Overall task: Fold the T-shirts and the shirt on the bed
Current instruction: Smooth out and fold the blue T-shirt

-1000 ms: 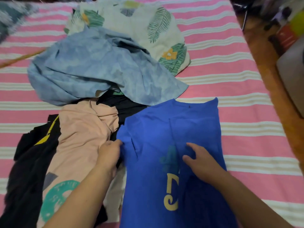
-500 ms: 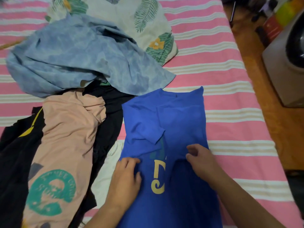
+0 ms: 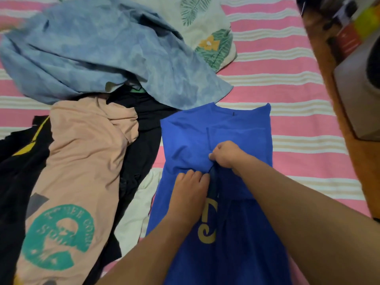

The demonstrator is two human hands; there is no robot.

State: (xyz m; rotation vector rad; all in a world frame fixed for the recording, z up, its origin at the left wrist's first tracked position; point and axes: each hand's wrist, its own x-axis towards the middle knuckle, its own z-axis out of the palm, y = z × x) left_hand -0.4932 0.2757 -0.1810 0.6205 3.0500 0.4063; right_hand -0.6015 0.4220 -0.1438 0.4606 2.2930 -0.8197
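R grip (image 3: 225,156) pinching blue tee (image 3: 242,128)

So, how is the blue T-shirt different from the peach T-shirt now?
The blue T-shirt lies flat, its sides folded in; the peach T-shirt is crumpled and unfolded. Both hands work on the blue one, none touches the peach one. The blue print is yellow, the peach print green. Both lie on the striped bed.
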